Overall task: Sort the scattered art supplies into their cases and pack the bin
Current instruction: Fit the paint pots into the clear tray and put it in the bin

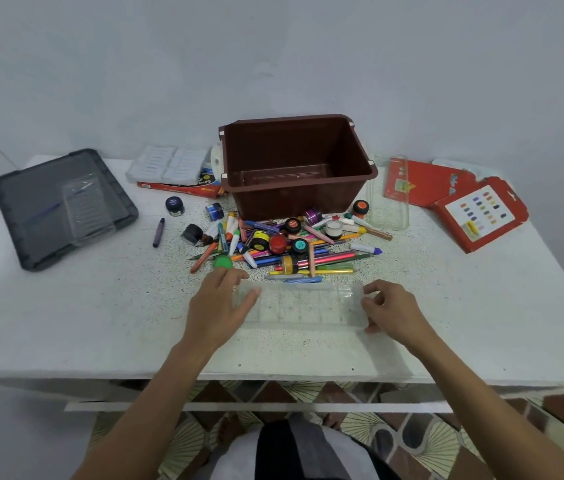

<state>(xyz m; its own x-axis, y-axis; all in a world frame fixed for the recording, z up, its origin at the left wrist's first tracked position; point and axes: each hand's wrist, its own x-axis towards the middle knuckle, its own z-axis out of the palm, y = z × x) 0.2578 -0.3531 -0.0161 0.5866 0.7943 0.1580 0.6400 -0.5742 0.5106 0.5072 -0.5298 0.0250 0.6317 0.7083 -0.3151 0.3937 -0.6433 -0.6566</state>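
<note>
A clear plastic ribbed tray (pixel 303 306) lies flat on the white table (pixel 100 323) near its front edge. My left hand (pixel 220 306) holds the tray's left end, thumb on top. My right hand (pixel 389 306) grips its right end with curled fingers. Just beyond lies a heap of art supplies (pixel 284 245): coloured pencils, crayons, markers and small paint pots. A brown bin (pixel 294 168) stands behind the heap, with nothing visible inside. A purple crayon (pixel 158 232) lies apart to the left.
A dark grey bin lid (pixel 31 216) with a clear tray (pixel 88 211) on it sits at the left. White ribbed trays (pixel 166 164) lie on a red box behind. Red cardboard cases (pixel 453 199) and another clear tray (pixel 387 206) lie at the right.
</note>
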